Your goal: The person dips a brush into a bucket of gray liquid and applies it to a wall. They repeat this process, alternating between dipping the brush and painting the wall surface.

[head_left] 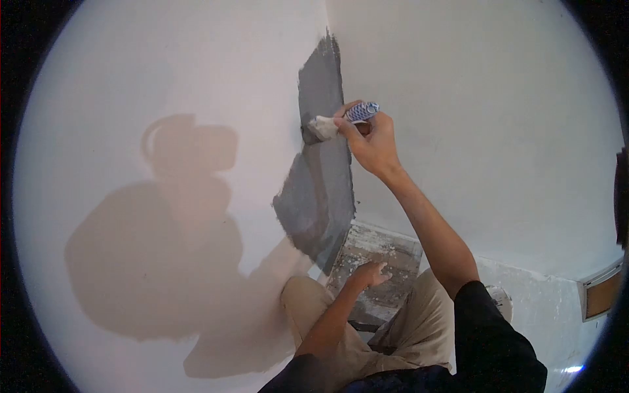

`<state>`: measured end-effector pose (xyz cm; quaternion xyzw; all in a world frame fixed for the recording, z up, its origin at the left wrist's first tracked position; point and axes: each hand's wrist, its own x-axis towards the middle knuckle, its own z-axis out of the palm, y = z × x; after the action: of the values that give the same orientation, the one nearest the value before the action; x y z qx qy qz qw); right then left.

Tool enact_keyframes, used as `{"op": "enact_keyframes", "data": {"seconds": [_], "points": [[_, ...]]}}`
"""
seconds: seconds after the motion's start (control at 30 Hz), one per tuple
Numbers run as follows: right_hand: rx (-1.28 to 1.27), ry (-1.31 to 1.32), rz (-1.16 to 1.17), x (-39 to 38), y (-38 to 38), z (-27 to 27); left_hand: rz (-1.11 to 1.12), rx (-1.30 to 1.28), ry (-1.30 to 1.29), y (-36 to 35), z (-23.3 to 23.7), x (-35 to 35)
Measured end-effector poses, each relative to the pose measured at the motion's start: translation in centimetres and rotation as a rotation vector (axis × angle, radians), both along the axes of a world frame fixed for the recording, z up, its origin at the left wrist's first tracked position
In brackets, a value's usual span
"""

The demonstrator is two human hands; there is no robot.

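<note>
My right hand (pixel 375 141) is closed around a paintbrush (pixel 325 128) with a pale head and a blue-and-white patterned handle. Its grey-smeared tip is against the grey coating (pixel 320 78) on the wall by the corner. That coating runs down the corner in a jagged-edged strip. Lower down, my left hand (pixel 372 274) holds nothing, its fingers apart, over a worn board (pixel 396 252) spotted with white paint. My knees are on either side of the board.
The pale left wall (pixel 164 65) carries my shadow. It meets the right wall (pixel 472 118) at the corner. A white bucket (pixel 503 302) is partly hidden behind my right sleeve. At the far right is a wood-framed panel (pixel 601 293).
</note>
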<state>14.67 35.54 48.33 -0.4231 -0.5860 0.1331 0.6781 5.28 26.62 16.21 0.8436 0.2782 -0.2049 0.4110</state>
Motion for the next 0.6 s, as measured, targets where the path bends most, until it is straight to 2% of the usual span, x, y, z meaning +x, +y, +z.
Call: {"op": "enact_keyframes", "data": {"seconds": [0.07,0.17,0.27,0.47,0.5,0.6], "points": [[0.059,0.036,-0.001,-0.2,0.8,0.8,-0.007,-0.012,0.007,0.1,0.7,-0.1],[0.175,0.083,-0.014,0.1,1.7,4.4,0.007,-0.026,-0.073,0.3,-1.7,0.0],[0.212,0.091,-0.007,0.4,0.6,5.9,-0.008,0.064,-0.052,0.0,-0.9,0.0],[0.009,-0.038,-0.034,-0.3,-1.0,-1.1,-0.042,0.047,-0.023,0.1,-1.2,0.2],[-0.040,-0.047,-0.042,-0.8,-0.8,-1.6,-0.036,0.030,-0.030,0.1,-1.4,0.0],[0.027,-0.035,-0.089,-0.9,0.8,0.2,-0.009,0.003,-0.041,0.4,-1.5,0.0]]}}
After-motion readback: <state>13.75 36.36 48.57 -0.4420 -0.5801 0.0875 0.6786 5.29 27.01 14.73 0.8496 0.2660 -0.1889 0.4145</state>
